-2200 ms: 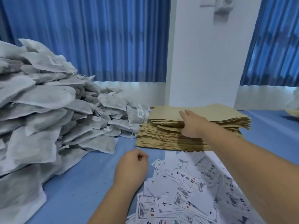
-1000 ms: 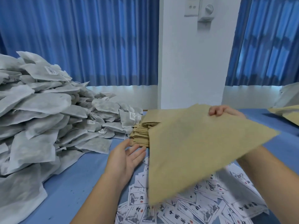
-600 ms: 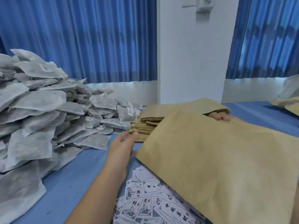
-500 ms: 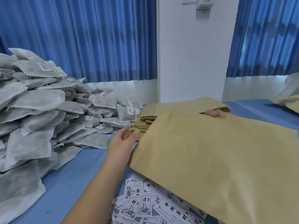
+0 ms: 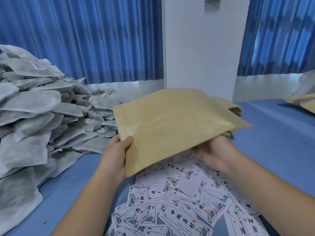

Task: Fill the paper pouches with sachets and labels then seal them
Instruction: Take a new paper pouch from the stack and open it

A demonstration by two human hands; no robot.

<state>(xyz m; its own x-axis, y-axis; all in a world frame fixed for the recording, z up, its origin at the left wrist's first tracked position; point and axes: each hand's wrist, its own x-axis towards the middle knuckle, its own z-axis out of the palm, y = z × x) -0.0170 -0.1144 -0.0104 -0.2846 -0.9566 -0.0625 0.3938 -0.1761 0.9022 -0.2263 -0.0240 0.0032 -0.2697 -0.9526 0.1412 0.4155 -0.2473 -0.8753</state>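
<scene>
Blue table (image 5: 272,142), blue curtains (image 5: 102,40) behind, white pillar (image 5: 201,48) at centre. Sachets (image 5: 34,108): big grey-white heap covering the left of the table, some with small printed tags. Labels (image 5: 179,210): loose scatter of white slips with black characters on the near table, between the forearms.

Pouch (image 5: 170,125): one tan paper pouch held up off the table, above the far edge of the labels, tilted with its near-left corner lowest. Left hand (image 5: 115,154) grips its left edge, thumb (image 5: 127,140) on top, fingers underneath. Right hand (image 5: 213,150) is under the pouch's lower right edge, palm side towards camera. Its fingers are mostly hidden by the paper, so I can't tell whether it grips or just supports.

Stack (image 5: 236,110) of the same tan pouches sits behind the held one, only its right end showing. More tan paper (image 5: 305,103) at the far right edge of the table.
</scene>
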